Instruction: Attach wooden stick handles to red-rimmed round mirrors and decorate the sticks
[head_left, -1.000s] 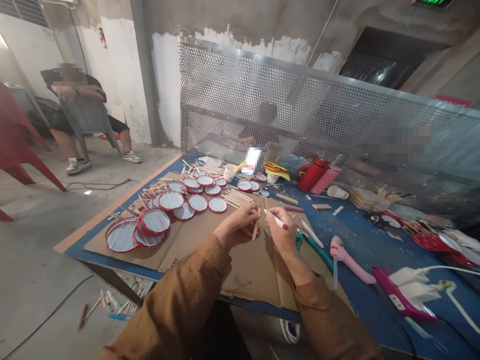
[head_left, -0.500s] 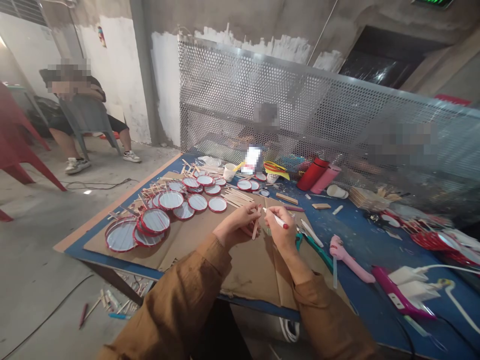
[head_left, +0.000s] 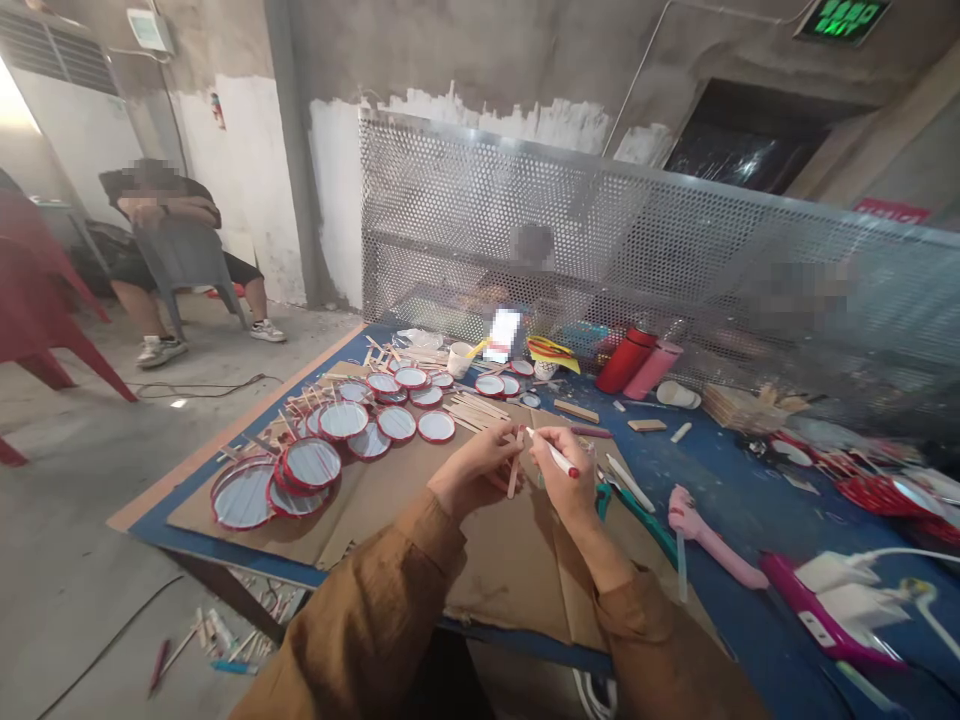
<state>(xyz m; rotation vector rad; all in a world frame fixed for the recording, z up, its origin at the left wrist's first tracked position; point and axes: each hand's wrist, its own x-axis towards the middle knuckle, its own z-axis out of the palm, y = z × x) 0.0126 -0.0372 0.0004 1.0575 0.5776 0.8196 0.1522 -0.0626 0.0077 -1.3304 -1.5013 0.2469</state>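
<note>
The wooden stick (head_left: 513,478) is seen near the centre of the frame, above the blue table (head_left: 720,470), which is partly covered by a sheet of cardboard (head_left: 495,580). Left of centre, red-rimmed discs (head_left: 241,495) are heaped in overlapping piles, and at the lower right a pink glue gun (head_left: 716,545) is laid on the table. The stick is pinched in the fingers of the left hand (head_left: 478,464), and the marker (head_left: 556,456) is clasped by the right hand (head_left: 568,486), its tip held at the stick's upper end; contact cannot be told.
</note>
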